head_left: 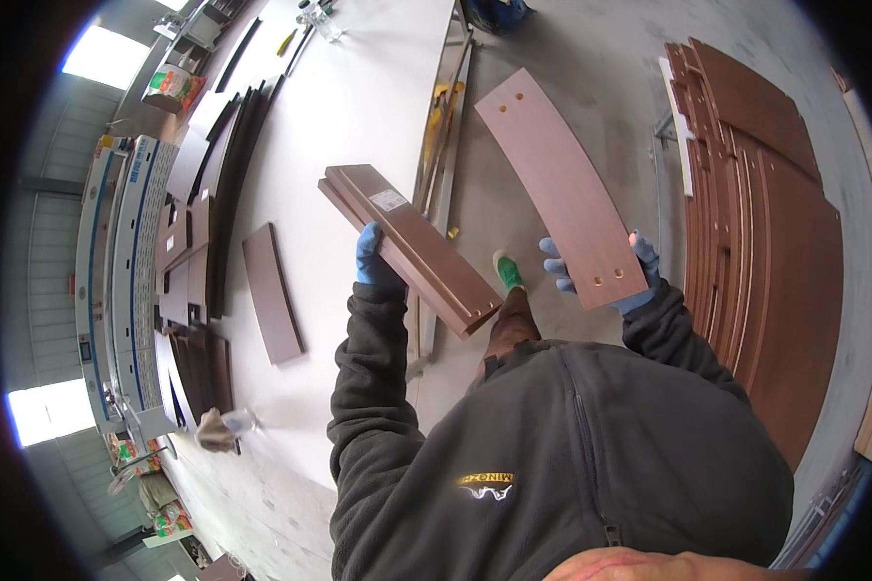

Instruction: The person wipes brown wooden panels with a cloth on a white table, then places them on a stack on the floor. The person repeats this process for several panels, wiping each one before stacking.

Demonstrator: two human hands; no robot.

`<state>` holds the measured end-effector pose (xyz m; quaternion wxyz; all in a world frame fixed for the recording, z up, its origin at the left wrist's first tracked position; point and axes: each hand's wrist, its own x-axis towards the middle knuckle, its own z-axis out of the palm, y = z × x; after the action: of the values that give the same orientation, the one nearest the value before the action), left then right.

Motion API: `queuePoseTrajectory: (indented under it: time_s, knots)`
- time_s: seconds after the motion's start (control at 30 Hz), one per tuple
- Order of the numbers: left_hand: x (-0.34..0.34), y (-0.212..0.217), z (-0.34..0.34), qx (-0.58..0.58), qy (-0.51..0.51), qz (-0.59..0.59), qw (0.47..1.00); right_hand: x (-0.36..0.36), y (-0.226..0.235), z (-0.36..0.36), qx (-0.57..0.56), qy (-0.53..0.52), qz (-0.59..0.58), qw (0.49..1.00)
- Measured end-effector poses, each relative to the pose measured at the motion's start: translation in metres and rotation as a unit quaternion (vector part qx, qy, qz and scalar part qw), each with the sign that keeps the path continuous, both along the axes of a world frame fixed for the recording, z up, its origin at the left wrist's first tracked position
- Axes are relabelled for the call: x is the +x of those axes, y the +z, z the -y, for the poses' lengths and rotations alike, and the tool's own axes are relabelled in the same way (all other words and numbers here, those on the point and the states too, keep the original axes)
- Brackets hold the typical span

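My left hand [371, 256], in a blue glove, is closed round the edge of a few narrow brown boards [419, 263] stacked together. The top one carries a white label, and small holes show at the near end. In my gloved right hand [646, 283] is a single long brown board [564, 189], gripped near its lower end, with the fingers partly behind it. Two round holes mark each end of this board. It is held in the air over the floor, apart from the left bundle, which overlaps the edge of a white table [358, 77].
One loose brown panel [272, 293] lies on the table, beside leaning dark panels [237, 184] on the left. A tall stack of large brown panels [790, 290] stands to my right. My green shoe [508, 272] is on the grey floor [581, 58] between. A beige cloth-like item [215, 431] sits lower left.
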<state>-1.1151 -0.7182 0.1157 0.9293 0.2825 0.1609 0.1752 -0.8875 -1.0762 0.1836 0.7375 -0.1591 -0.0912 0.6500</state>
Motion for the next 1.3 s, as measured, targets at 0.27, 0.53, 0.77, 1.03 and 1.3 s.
queuePoseTrajectory:
  time_s: [0.27, 0.53, 0.77, 1.03, 1.3]
  knots:
    - [0.173, -0.011, -0.166, 0.042, -0.026, -0.035, 0.998, 0.144, 0.008, -0.131, -0.037, -0.065, 0.058, 0.996]
    - [0.36, 0.011, -0.251, 0.016, -0.02, -0.039, 0.999, 0.275, 0.012, -0.22, -0.055, -0.126, 0.09, 0.986]
    - [0.539, -0.016, -0.344, 0.025, -0.039, -0.113, 0.992, 0.462, -0.005, -0.321, -0.009, -0.113, 0.048, 0.992]
    - [0.726, -0.022, -0.459, 0.155, 0.099, -0.267, 0.946, 0.669, 0.008, -0.44, 0.016, -0.049, 0.031, 0.998]
    - [0.886, -0.048, -0.579, 0.058, -0.005, -0.19, 0.98, 0.835, -0.001, -0.548, 0.035, -0.027, 0.015, 0.999]
